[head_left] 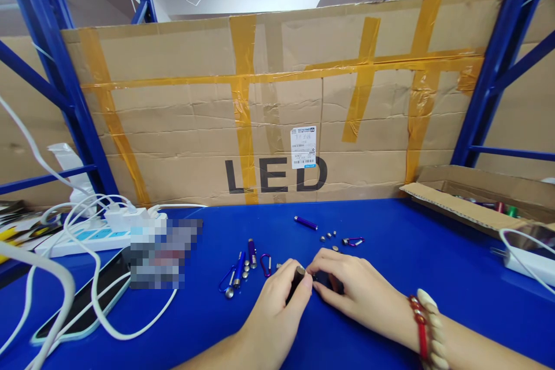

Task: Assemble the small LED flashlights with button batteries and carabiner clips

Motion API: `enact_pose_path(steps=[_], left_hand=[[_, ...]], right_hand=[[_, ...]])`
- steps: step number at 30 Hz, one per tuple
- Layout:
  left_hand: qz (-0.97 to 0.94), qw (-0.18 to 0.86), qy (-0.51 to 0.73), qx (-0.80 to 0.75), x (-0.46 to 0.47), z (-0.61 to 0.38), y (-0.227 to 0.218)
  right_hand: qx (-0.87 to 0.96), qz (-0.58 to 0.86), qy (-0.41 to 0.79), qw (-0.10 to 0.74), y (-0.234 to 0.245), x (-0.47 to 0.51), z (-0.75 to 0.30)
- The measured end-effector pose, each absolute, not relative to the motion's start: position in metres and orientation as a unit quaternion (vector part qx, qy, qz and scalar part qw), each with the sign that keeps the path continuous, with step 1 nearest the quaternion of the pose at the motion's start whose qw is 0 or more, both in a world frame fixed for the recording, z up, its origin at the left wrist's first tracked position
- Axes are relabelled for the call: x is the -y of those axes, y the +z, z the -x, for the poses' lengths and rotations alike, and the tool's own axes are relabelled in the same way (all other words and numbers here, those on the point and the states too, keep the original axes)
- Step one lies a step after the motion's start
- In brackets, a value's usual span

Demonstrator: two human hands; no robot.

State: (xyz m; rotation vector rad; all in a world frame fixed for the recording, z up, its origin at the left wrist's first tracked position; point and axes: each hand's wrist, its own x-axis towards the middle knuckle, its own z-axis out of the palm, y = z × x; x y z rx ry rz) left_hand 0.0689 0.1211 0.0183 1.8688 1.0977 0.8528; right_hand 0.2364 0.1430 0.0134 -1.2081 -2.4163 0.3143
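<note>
My left hand [277, 306] is closed around a dark cylinder [297, 281] with a brownish end. Close beside it, my right hand [355, 286] has its thumb and fingers drawn together at the cylinder; something dark shows beneath its palm, and what the fingertips pinch is hidden. Left of my hands lie a blue mini flashlight [239, 269], a purple one [252, 253], button cells [246, 269], a blue carabiner [226, 279] and a purple carabiner [266, 265]. Beyond my right hand are another blue-purple tube [306, 222], small metal parts [328, 235] and a carabiner clip [355, 241].
A white power strip [97, 237] with tangled cables and a phone [87, 300] occupy the left. An open cardboard box [459, 199] holds coloured parts at the right, near a white block with a cable [526, 266]. A taped cardboard panel [195, 139] stands behind the blue tabletop.
</note>
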Motion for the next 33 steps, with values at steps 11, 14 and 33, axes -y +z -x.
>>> enact_pose_path(steps=[11,14,33], left_hand=[[-0.736,0.397,0.341,-0.428,-0.1232,-0.0683,0.0168],[-0.737,0.399,0.342,-0.426,-0.1224,-0.0685,0.0165],[-0.736,0.402,0.344,-0.423,-0.1227,-0.0683,0.0174]], right_hand=[[0.867,0.454,0.098,0.182,0.0168,-0.1439,-0.2375],[0.869,0.449,0.100,0.183,0.0161,-0.1436,-0.2381],[0.864,0.457,0.099,0.185,0.0167,-0.1440,-0.2368]])
